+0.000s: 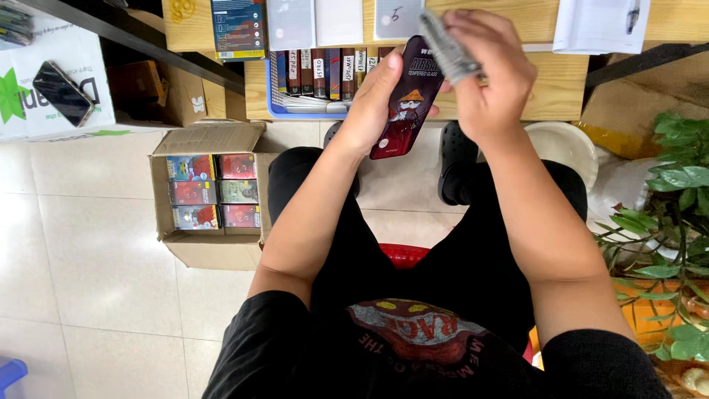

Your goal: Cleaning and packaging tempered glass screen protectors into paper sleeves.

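A dark flat package (408, 96) is gripped upright in the left hand (373, 103), while a grey wrapper (447, 46) just above is pinched by right-hand fingers (473, 44); peeling judged underway, steady support needed.

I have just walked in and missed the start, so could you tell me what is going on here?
A seated person holds a dark flat package in the left hand, while the right hand pinches a small grey wipe-like piece at the package's top edge. Both hands are raised in front of a wooden table carrying a blue tray of upright boxes. On the floor to the person's left stands an open cardboard box filled with similar colourful packages.
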